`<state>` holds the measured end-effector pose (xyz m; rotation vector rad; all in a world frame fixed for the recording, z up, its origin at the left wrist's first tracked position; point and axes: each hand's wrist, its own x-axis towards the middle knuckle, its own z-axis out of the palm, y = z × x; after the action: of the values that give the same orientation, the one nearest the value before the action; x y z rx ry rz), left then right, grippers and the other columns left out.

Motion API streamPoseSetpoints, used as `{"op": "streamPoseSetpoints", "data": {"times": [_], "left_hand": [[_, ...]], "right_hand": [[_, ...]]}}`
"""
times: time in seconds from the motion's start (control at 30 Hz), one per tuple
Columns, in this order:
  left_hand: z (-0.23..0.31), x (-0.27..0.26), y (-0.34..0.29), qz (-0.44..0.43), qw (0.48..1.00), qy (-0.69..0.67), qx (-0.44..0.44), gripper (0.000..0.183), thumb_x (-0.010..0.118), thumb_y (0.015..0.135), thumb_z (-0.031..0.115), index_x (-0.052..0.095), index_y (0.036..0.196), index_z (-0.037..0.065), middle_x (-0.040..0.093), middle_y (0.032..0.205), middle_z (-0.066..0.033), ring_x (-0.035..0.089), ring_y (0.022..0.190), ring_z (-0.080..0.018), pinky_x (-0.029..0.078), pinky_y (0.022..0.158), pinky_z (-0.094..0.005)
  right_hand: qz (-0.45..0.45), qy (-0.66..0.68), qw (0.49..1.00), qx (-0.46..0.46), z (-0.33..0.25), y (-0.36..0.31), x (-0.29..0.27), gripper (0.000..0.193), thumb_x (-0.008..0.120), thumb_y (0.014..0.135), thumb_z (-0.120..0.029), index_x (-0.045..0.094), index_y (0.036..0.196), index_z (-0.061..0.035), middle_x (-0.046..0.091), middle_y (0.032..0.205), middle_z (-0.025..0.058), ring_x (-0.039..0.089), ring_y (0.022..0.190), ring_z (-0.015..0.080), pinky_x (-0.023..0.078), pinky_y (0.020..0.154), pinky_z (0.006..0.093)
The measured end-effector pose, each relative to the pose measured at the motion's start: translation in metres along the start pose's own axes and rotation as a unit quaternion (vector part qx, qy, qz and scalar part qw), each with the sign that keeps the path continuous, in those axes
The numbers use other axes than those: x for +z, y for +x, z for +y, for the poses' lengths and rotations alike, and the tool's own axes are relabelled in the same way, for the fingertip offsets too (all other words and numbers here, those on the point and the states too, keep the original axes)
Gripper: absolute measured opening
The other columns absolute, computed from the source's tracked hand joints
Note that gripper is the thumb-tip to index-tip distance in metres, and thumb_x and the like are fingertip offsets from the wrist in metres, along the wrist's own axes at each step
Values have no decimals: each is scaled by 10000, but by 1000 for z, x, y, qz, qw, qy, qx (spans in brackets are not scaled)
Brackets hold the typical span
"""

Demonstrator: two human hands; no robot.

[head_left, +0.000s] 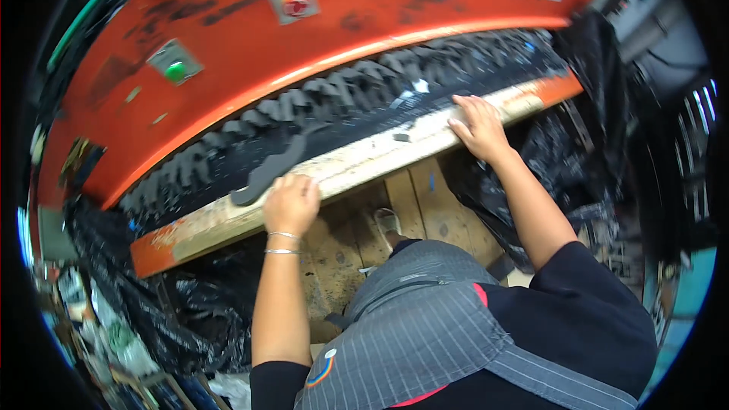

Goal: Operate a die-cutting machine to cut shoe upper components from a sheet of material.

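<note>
My left hand [292, 201] rests on the pale wooden ledge [364, 159] in front of the red machine, its fingers curled together. Whatever may be under those fingers is hidden. Right beside them, a dark grey, curved flat strip, foam-like in look [275, 169], lies across the ledge and reaches toward the machine's opening. Farther right, my right hand [480, 130] lies on the ledge with its fingers stretched out and the thumb apart. Between the hands sits a small dark scrap [401, 137].
Many ragged grey strips [326, 95] fill the dark slot behind the ledge. Above, the red machine front [228, 30] carries two green buttons [175, 70] and a red one [295, 4]. Black plastic sheeting [205, 311] hangs at both sides. Wooden floorboards [410, 197] show below.
</note>
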<state>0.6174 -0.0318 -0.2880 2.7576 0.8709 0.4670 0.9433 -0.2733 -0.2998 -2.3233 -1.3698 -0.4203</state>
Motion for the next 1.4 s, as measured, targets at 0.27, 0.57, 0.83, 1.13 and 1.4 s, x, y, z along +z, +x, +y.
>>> {"op": "streamPoseSetpoints", "data": {"times": [0.27,0.57,0.83,1.13,1.4], "left_hand": [[-2,3,20,47,998,49,14,259,557,906,305,658,789,97,608,835,-88,590,821,-308,480,700,-429],[-4,10,30,60,993,91,-34,371,456,939,344,646,811,53,612,887,-113,584,870,-334,465,750,-448],[-19,12,34,61,994,87,-25,330,470,944,318,653,869,54,612,867,-114,588,870,-327,456,749,-433],[-21,3,14,34,996,74,-31,315,434,969,253,618,908,5,569,853,-167,551,828,-357,423,733,-416],[-8,-5,-25,45,996,66,-43,329,435,980,225,617,867,-25,560,809,-160,545,763,-334,413,712,-399]], "right_hand": [[-61,-43,997,32,18,0,1,394,452,937,-467,684,1108,-198,597,1232,68,484,1180,292,284,1029,494],[-139,-87,985,53,11,19,-4,465,385,962,-503,666,1155,-186,599,1163,122,464,1176,320,282,1021,450],[-178,-65,982,3,22,25,-8,507,360,966,-552,630,1212,-200,588,1199,131,471,1195,322,285,1062,439],[-199,-48,978,44,105,9,-41,633,321,926,-672,587,1295,-232,559,1286,140,483,1230,339,304,1077,460],[-150,-14,988,-13,105,-32,-60,631,344,928,-663,623,1233,-187,591,1229,110,506,1184,324,317,1047,455]]}}
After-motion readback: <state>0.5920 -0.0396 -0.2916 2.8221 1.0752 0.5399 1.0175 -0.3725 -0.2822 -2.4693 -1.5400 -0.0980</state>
